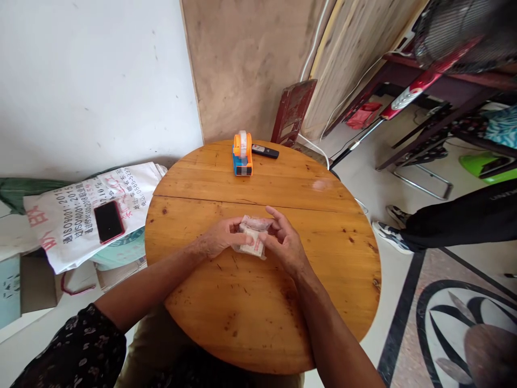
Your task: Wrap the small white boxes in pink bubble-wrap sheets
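Note:
Over the middle of the round wooden table (pixel 258 312), both my hands grip one small white box (pixel 253 245) in crinkled clear plastic wrap. My left hand (pixel 221 237) is closed on its left side, with the thumb across the top face. On the other side my right hand (pixel 285 242) has its thumb on the right edge, and its index finger is stretched out. Faint red print shows on the box. What the fingers do beneath it is hidden.
Toward the table's far edge stand an orange and blue tape dispenser (pixel 242 155) and a black remote control (pixel 265 151). A phone (pixel 109 221) lies on a white printed sack (pixel 137 186) at left. A red chair (pixel 293 113), a fan (pixel 456 37) and a person's legs (pixel 456 215) are beyond.

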Tool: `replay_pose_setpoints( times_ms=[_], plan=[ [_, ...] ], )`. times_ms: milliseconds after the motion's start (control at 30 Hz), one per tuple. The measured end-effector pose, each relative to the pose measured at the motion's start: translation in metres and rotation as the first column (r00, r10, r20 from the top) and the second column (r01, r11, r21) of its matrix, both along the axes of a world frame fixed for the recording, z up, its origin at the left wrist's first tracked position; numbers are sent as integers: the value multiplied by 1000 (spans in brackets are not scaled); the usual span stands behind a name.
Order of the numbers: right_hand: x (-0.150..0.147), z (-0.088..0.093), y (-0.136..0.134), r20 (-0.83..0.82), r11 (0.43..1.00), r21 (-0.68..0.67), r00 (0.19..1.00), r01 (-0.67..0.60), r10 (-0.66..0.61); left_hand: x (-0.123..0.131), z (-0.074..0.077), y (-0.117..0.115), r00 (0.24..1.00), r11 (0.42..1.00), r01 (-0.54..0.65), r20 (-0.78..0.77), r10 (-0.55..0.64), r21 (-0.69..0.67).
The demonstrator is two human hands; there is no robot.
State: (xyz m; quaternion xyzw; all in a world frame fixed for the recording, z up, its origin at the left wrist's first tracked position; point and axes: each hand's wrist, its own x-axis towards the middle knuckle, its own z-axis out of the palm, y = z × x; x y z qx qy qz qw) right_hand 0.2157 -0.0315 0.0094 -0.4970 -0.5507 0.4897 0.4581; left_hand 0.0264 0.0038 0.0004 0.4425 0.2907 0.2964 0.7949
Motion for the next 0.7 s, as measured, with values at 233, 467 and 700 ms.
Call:
replay_pose_setpoints(
  times_ms=[233,467,700],
  plan=[
    [-4,-1,3,-136,997,27,988,73,-68,0,-6,0,1000,1000,19,-20,-19,17],
    [-7,2,8,-215,990,-31,966,141,-144,-1,-2,-3,992,991,116,-51,-112,68],
    [-11,9,4,-234,966,36,942,258,-243,-2,0,-6,990,985,121,-87,-111,119]
  ],
)
